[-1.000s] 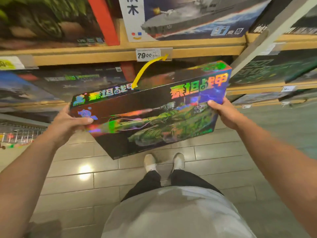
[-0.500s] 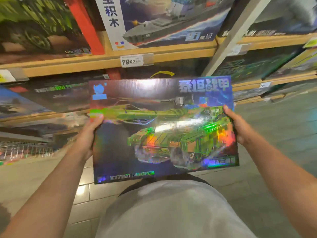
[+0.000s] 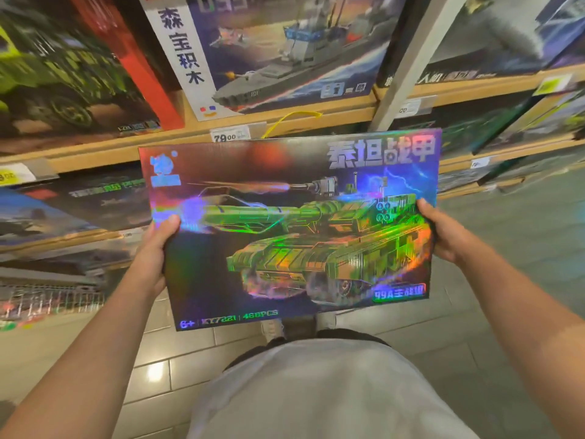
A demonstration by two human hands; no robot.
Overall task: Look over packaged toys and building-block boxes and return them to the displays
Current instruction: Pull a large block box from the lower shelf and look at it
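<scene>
Keep L hand (image 3: 155, 248) & R hand (image 3: 443, 232) curled tight on box (image 3: 294, 229) edges, thumbs on front, look slow, then slide onto shelf (image 3: 285, 125) past fingertips.

The big shiny rainbow-coloured cardboard box with a green tank picture (image 3: 294, 229) was tipped away a second ago, showing its top edge. Now it has been turned up, so its whole front faces the person. The left hand (image 3: 155, 251) and right hand (image 3: 443, 232) have slid lower down the box's sides.
</scene>
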